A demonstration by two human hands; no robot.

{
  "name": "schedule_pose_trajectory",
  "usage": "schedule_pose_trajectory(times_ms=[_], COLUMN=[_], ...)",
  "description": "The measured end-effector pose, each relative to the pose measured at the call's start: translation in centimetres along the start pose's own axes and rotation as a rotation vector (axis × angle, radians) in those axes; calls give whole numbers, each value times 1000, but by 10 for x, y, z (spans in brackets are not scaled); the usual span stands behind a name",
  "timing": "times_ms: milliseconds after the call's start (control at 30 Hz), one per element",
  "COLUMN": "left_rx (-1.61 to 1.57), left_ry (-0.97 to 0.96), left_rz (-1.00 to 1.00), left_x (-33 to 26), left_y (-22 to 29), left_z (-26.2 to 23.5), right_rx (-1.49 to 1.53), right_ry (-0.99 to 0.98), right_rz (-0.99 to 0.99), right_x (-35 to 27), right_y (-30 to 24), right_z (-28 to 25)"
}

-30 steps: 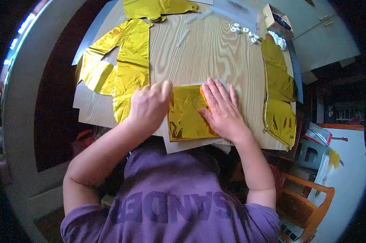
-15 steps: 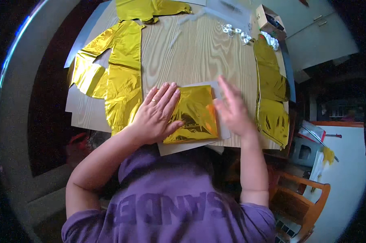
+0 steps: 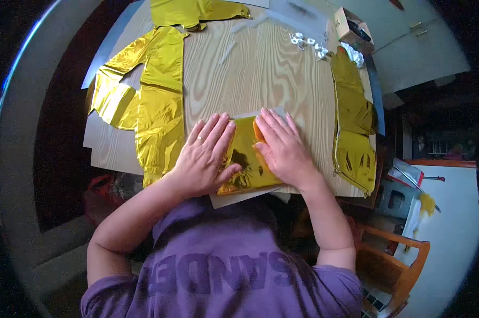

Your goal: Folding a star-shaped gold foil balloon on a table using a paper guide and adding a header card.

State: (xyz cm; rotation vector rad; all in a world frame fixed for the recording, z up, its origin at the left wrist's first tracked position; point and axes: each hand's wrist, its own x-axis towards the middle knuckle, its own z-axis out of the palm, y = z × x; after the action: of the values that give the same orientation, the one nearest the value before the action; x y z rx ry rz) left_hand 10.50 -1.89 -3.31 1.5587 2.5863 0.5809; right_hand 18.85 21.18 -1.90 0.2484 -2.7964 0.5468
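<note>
A folded gold foil piece lies on a white sheet at the near edge of the wooden table. My left hand rests flat on the foil's left half, fingers spread, with a ring on one finger. My right hand lies flat on the foil's right side, fingers together and pointing away from me. Both palms press down on the foil and neither grips it. The foil's middle shows between the hands.
A large flat gold foil shape covers the table's left side, another lies at the far edge, and a long one runs along the right edge. Small white bits and a cardboard box sit far right. A wooden chair stands right.
Over the last second my hands spread outward across the gold foil and then came back toward each other. They now rest close together on it.
</note>
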Motion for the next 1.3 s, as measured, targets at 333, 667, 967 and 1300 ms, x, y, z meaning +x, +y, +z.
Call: schedule_pose_trajectory(times_ms=[333, 667, 967, 1300], left_rx=[58, 67, 51, 81], left_ry=[14, -34, -69, -54], left_rz=[4, -34, -51, -39], left_x=[-1, 2, 2, 3], left_y=[0, 2, 3, 3], left_z=[2, -1, -2, -4], right_rx=[696, 748, 801, 806], right_ry=[-380, -820, -929, -844], right_rz=[745, 532, 568, 581], right_x=[46, 91, 98, 85], right_y=[52, 88, 92, 85], right_z=[-47, -37, -38, -34])
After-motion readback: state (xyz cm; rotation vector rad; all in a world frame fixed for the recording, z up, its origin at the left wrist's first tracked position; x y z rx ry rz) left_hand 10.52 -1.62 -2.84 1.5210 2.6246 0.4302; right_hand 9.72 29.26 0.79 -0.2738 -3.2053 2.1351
